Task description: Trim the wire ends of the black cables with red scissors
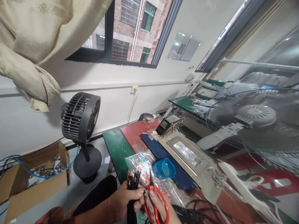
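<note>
My left hand is closed around a bundle of black cables, whose stripped ends with thin coloured wires point up. In my right hand is a pair of scissors with red-orange handles; the dark blades point upward. The two hands almost meet, and fingertips of both come together near a cable end; what lies between them is too small to make out. Just beyond the scissors stand a blue plastic cup and a clear plastic bag with small red and white bits.
A blue and beige machine lies on the red and green table, with a black tape-dispenser-like device on it. Black cables coil at front right. A dark fan and a cardboard box stand left; a large fan is right.
</note>
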`<state>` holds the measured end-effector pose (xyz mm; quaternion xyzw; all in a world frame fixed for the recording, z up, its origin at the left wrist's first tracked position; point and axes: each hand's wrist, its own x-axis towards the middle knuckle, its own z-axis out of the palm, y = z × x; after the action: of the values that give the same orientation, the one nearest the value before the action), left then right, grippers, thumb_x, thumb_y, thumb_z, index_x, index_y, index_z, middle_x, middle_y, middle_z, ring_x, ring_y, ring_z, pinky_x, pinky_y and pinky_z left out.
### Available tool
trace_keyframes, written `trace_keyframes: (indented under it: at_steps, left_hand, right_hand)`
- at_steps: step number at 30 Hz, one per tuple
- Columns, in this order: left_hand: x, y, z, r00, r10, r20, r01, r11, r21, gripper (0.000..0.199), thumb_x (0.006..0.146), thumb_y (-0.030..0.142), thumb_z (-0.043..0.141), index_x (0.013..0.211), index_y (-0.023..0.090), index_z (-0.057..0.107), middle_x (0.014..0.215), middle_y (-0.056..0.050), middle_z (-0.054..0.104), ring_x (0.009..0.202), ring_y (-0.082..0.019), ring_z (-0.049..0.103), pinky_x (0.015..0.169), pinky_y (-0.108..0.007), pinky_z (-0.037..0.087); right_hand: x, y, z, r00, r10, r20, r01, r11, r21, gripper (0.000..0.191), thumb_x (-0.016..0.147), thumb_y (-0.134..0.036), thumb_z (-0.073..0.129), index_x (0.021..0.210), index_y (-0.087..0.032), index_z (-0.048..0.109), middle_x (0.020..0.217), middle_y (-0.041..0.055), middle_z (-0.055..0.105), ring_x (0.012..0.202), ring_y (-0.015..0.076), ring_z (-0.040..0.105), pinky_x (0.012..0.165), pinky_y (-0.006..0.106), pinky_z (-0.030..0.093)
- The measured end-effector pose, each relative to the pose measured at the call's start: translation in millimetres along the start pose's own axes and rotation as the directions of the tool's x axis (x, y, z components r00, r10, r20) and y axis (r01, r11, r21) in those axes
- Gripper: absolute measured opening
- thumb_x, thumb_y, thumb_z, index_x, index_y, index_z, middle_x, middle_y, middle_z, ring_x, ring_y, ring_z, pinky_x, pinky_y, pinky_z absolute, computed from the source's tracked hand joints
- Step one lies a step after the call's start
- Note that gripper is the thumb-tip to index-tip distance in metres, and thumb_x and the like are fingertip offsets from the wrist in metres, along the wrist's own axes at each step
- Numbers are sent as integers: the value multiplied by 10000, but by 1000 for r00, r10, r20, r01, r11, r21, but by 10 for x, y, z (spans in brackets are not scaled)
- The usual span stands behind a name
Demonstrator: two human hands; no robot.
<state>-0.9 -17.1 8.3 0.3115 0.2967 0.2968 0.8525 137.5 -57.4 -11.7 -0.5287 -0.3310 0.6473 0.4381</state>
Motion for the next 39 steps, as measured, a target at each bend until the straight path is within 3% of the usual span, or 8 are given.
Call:
trace_keyframes:
  at_steps: [9, 13, 16, 22, 27, 36, 38, 39]
  left_hand:
    - [29, 6, 43, 998, 41, -41, -38, 998, 59, 375, 638, 472, 658, 533, 128, 555, 394, 26, 437, 384, -65, 347, 450, -240, 243]
    - [38, 0, 49, 996, 31, -80, -28, 999, 38, 360, 646, 458, 659, 535, 134, 546, 388, 40, 417, 364, -56, 321, 423, -226, 228]
    - [39, -14, 43, 996, 36, -87, -35, 999, 19, 367, 645, 461, 665, 539, 130, 546, 390, 47, 407, 363, -52, 321, 415, -216, 233]
    - [65, -28, 15, 990, -22, -137, 20, 1000, -11, 405, 558, 515, 714, 595, 142, 558, 393, 61, 412, 347, -44, 306, 396, -205, 231]
    - [92, -35, 0, 995, -35, -90, 40, 998, 53, 432, 581, 543, 678, 506, 146, 523, 345, 62, 370, 325, -46, 293, 382, -212, 226]
    - [80, 36, -24, 995, -88, 42, 81, 986, 146, 400, 611, 486, 688, 514, 117, 567, 385, 24, 447, 324, -51, 330, 370, -220, 237]
    - [31, 66, 20, 994, -97, -44, 103, 983, 150, 370, 607, 440, 722, 513, 110, 582, 407, 14, 474, 351, -63, 375, 391, -225, 290]
    - [-2, 81, 61, 982, -70, -178, 93, 988, 127, 310, 594, 380, 753, 552, 115, 598, 445, 10, 513, 393, -80, 432, 428, -230, 345]
  right_hand:
    - [-38, -114, 65, 989, -105, -101, 87, 982, -169, 540, 702, -671, 523, 548, -153, 536, 384, -60, 383, 339, 53, 314, 376, 197, 215]
    - [-72, -150, 56, 895, -434, -107, 327, 799, -504, 457, 748, -579, 550, 539, -173, 572, 473, -19, 486, 458, 112, 432, 496, 229, 346]
    - [-58, -111, 16, 838, -541, -73, 374, 667, -644, 412, 747, -543, 576, 550, -181, 596, 543, 4, 556, 532, 146, 496, 545, 237, 370]
    - [-9, -54, -11, 887, -458, -56, 362, 765, -533, 399, 671, -569, 636, 606, -175, 630, 569, 21, 574, 562, 165, 505, 534, 244, 396]
    - [-43, -165, -22, 957, -235, -170, 181, 941, -285, 492, 692, -646, 557, 532, -183, 511, 407, -39, 434, 394, 93, 367, 421, 224, 271]
    - [13, -166, -74, 995, -99, -12, 97, 989, -116, 529, 669, -693, 542, 557, -183, 458, 410, -63, 403, 371, 67, 377, 405, 202, 257]
    - [-2, -204, -73, 994, -97, 42, 100, 993, -58, 506, 681, -673, 552, 591, -184, 456, 423, -74, 402, 374, 60, 377, 410, 193, 266]
    - [-20, -226, -72, 993, -99, 67, 102, 994, -34, 495, 675, -666, 565, 611, -188, 452, 430, -80, 403, 375, 58, 377, 412, 189, 272]
